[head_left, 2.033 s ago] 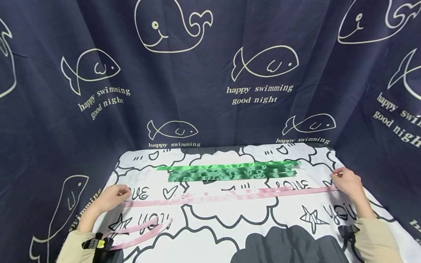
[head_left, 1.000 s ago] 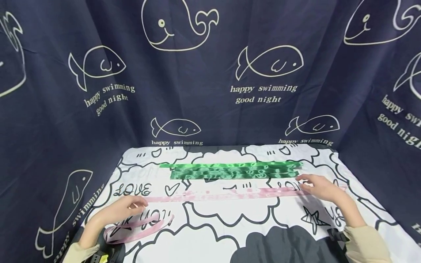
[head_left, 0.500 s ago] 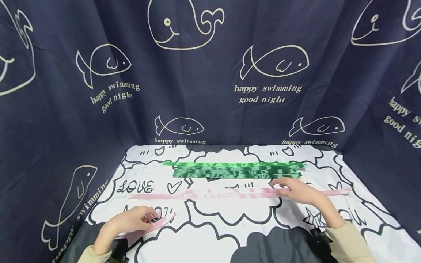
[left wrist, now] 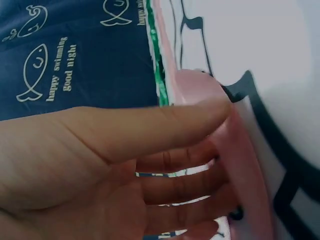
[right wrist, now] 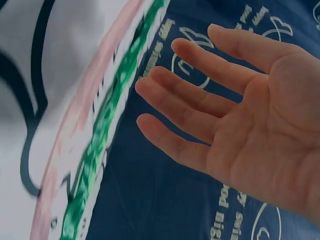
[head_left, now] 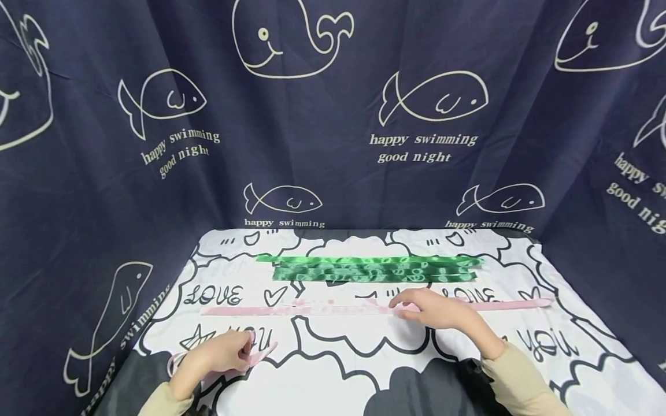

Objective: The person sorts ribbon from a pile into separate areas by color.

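Near the front left of the table, my left hand [head_left: 221, 351] pinches a loose pink ribbon [left wrist: 245, 165] between thumb and fingers. One end of it pokes out past my fingertips in the head view, while its looped part is mostly behind the hand. Farther back, a pink ribbon strip [head_left: 244, 311] lies stretched flat from left to right, with paler pieces along its middle. My right hand [head_left: 434, 309] hovers around the middle of that strip, fingers loosely bent and holding nothing. Beyond it, several green ribbons [head_left: 374, 271] lie side by side, flat and roughly parallel to the pink strip.
A white cloth with black doodles [head_left: 291, 387] covers the table. Dark blue curtains [head_left: 343, 190] with fish and whale drawings enclose its back and sides.
Both hands have left the ends of the flat pink strip. My left hand has come forward and taken hold of the loose pink ribbon; my right hand has moved left along the strip.
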`<state>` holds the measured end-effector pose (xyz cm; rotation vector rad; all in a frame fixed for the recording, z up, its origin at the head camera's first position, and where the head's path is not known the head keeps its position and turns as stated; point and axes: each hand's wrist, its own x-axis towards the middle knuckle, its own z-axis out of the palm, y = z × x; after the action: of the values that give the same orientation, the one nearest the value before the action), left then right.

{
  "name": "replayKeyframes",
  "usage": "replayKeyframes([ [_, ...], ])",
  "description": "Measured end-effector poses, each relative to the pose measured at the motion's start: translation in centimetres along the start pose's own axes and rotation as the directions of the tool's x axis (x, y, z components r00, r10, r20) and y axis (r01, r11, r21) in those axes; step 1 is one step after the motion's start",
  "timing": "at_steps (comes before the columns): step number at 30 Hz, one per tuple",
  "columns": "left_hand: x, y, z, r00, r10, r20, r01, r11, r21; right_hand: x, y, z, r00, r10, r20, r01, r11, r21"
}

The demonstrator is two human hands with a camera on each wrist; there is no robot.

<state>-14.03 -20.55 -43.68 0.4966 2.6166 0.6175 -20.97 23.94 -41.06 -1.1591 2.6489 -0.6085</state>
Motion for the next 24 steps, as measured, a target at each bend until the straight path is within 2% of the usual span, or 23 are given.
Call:
replayKeyframes([
  [4, 0.6, -0.3, 0.2, 0.999, 0.035, 0.013, -0.035, 0.999, 0.036, 0.9, -0.8, 0.7, 0.999, -0.012, 0.044, 0.011, 1.000, 0.005],
  [7, 0.9, -0.4, 0.1, 0.991, 0.132, 0.025, -0.132, 0.991, -0.001, 1.5, -1.3, 1.0, 0.998, -0.020, 0.065, 0.020, 1.000, 0.000],
  [10, 1.5, 0.1, -0.2, 0.961, 0.274, 0.048, -0.270, 0.960, -0.074, 2.2, -2.0, 1.4, 0.997, -0.047, 0.063, 0.047, 0.999, -0.005],
  [13, 2.3, 1.2, -0.3, 0.918, 0.385, 0.096, -0.362, 0.911, -0.196, 2.9, -2.7, 1.7, 0.994, -0.092, 0.055, 0.092, 0.996, 0.004],
  [17, 3.6, 2.8, -0.1, 0.868, 0.467, 0.168, -0.378, 0.842, -0.385, 4.0, -3.5, 2.4, 0.986, -0.157, 0.048, 0.156, 0.987, 0.043],
  [19, 4.2, 3.5, 0.2, 0.845, 0.503, 0.181, -0.392, 0.813, -0.431, 4.4, -3.7, 2.7, 0.981, -0.189, 0.047, 0.185, 0.980, 0.079],
  [22, 5.0, 4.3, 0.5, 0.822, 0.534, 0.196, -0.401, 0.788, -0.467, 4.9, -4.0, 3.3, 0.978, -0.197, 0.062, 0.186, 0.971, 0.153],
  [24, 5.5, 4.7, 0.7, 0.815, 0.543, 0.204, -0.405, 0.784, -0.471, 5.1, -4.2, 3.7, 0.978, -0.197, 0.072, 0.178, 0.961, 0.212],
])
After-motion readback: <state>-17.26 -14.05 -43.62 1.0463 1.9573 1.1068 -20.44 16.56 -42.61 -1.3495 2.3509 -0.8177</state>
